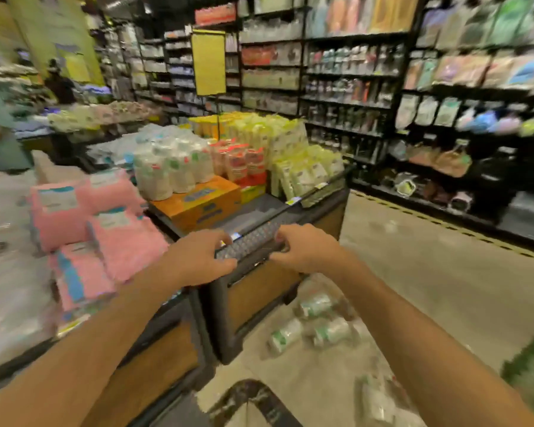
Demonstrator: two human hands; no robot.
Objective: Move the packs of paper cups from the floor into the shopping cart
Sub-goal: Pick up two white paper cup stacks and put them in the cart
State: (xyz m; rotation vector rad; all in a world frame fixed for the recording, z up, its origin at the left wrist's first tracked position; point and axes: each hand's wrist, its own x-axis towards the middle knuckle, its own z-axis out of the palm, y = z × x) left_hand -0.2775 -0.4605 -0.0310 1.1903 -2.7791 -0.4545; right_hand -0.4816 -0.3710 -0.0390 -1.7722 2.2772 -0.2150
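Left hand (198, 257), right hand (309, 248), both curled

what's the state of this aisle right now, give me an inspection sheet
surface: concrete floor, striped line along the shelving
job's things: packs of paper cups lie on the floor beside the display table; cart not clearly seen, only a dark blurred frame at the bottom edge
clutter: pink packs, orange box and wrapped goods on the display table
hands: left hand and right hand both grip the table's patterned rail; neither holds a pack
cables: nothing seen
surroundings: black store shelves, yellow sign, a person at far left
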